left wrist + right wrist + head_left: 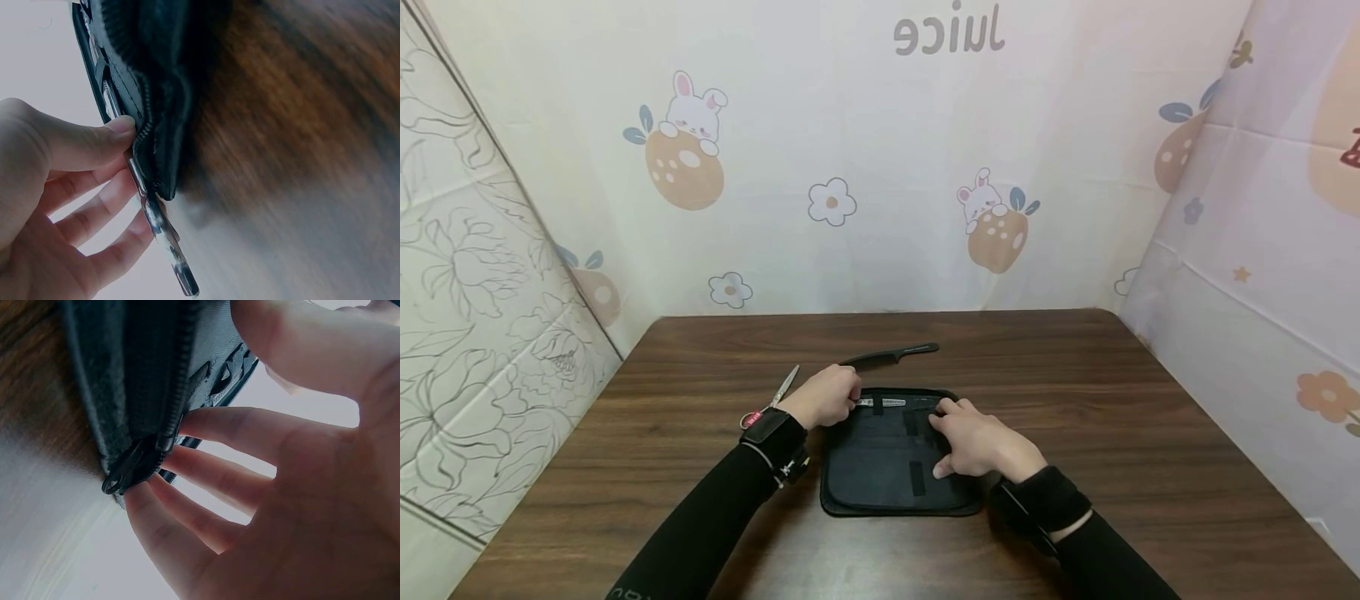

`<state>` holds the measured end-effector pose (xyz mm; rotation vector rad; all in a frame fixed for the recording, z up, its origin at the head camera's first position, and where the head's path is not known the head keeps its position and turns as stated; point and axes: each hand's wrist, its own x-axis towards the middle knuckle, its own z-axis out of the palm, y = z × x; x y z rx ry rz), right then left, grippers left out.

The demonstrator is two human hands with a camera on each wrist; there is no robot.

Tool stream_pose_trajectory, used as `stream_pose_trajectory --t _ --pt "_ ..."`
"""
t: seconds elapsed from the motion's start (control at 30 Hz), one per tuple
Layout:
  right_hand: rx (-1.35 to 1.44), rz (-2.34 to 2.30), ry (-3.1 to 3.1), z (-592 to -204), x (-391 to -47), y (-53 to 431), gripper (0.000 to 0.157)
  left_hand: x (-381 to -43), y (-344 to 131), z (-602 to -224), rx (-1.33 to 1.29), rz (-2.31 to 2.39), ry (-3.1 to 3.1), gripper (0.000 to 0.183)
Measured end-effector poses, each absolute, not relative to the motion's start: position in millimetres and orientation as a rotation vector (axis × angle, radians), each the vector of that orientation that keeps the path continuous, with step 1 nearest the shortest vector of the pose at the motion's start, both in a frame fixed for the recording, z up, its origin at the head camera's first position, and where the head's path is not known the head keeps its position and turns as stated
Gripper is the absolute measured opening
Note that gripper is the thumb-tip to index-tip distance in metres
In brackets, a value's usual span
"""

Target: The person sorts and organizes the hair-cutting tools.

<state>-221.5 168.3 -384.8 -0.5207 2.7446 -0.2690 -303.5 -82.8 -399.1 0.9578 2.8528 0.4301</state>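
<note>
A black zippered case (880, 467) lies open on the table, its dark inner panel facing up. My left hand (827, 396) is at its upper left edge, thumb and fingers pinching thinning scissors (892, 402). Their toothed blade lies under a strap (877, 405) of the case; in the left wrist view the metal handle (170, 247) sticks out past the case's edge. My right hand (981, 437) rests on the case's right side, fingers extended along its upper part and thumb lower down. In the right wrist view the fingertips touch the zippered edge beside a zipper pull (114, 484).
Another pair of scissors (775, 396) with a red tag lies left of the case, beside my left wrist. Behind the case lies a black comb (891, 357). The brown wooden table (1150, 467) meets a printed curtain (880, 250) at the back.
</note>
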Motion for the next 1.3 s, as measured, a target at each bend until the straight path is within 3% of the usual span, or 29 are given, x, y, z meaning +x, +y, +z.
stream_pose_trajectory --t 1.3 --pt "-0.510 -0.260 2.743 -386.7 -221.9 166.5 0.072 -306.9 -74.3 -398.8 0.968 0.400 2.859 0.009"
